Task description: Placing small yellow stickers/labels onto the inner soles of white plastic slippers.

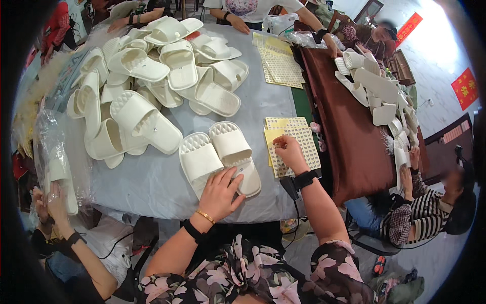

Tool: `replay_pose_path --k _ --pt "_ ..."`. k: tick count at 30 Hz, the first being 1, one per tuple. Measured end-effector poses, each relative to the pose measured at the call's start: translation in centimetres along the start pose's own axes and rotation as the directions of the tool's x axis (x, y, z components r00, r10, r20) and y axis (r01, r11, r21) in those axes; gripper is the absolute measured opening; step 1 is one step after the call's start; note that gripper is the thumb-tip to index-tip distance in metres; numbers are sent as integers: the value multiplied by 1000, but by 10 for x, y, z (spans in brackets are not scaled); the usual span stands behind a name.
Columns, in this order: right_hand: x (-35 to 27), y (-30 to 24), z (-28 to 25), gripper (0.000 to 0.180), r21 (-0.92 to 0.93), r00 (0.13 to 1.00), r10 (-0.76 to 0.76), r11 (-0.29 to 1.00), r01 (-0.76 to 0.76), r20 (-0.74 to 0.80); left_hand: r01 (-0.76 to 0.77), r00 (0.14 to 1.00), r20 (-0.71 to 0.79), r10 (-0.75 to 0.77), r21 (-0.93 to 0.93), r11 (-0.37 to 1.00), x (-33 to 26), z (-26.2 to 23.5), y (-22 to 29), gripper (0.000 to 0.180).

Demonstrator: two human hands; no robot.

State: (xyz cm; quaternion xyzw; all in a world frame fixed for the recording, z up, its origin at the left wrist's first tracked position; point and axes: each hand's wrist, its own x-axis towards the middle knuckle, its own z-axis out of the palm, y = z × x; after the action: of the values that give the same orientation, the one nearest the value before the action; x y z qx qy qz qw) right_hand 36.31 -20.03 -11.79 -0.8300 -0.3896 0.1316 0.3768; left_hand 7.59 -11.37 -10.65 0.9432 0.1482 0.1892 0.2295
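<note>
Grey counter [152, 187] carries a heap of white slippers [147, 76]. Your left hand [221, 192] lies flat, fingers [230, 177] spread, on the slipper pair [220, 154]. Your right hand [289, 152], fingers curled, pinches at the sticker sheet [301, 144], just right of that pair.

**Slipper Pair and Label Sheet at the Table Edge**

Two cream slide slippers [218, 154] lie side by side, soles down, on the grey table cover, toes pointing away from the person. Each has a broad quilted strap. The left hand [220, 193] rests flat across their heels. Just beside them lies a yellow sticker sheet [298, 144] printed with small labels; the right hand [289, 151] pinches at its surface.
</note>
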Motion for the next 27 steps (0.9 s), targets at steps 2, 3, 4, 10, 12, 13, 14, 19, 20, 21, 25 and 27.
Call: replay_pose_path --k 2,3,4,10,12,13,14,19,20,21,25,27 --pt "0 -4 -2 20 -37 998 14 999 -11 68 -5 1000 -5 5 1 1000 -1 0 -1 53" --pt "-1 -3 -1 20 -36 997 14 999 -11 70 -5 1000 -8 5 -6 1000 -2 0 -1 53" --pt "0 -2 -2 20 -47 997 9 999 -5 78 -7 1000 -11 7 -14 1000 -1 -1 -1 52" --pt "-4 1 -12 19 153 984 133 977 -149 115 -13 1000 -19 13 -7 1000 0 -2 0 53" --pt "-6 -1 -19 24 291 972 210 928 -232 104 -11 1000 -17 11 -12 1000 0 -2 1 53" --pt "-9 -7 -21 24 240 985 158 956 -169 66 -10 1000 -20 10 -13 1000 0 -1 1 53" --pt "-13 -13 -20 24 241 984 159 955 -173 76 0 1000 -17 0 -13 1000 0 -1 0 53" --pt "-43 -78 -16 22 471 861 164 780 -412 482 -2 1000 -12 2 -19 1000 -1 1 -4 55" --pt "-48 -85 -13 22 449 746 176 703 -552 643 2 1000 -9 -2 -21 1000 -1 2 -3 55" --pt "-52 -80 -4 24 472 680 133 625 -622 721 -4 1000 -18 4 -6 1000 -1 2 -3 53" --pt "-55 -83 10 26 435 628 185 574 -693 756 -5 1000 -8 5 -21 1000 0 0 -1 56" --pt "-55 -83 13 26 433 618 182 565 -703 765 0 1000 -3 0 -14 1000 -1 1 -2 56"
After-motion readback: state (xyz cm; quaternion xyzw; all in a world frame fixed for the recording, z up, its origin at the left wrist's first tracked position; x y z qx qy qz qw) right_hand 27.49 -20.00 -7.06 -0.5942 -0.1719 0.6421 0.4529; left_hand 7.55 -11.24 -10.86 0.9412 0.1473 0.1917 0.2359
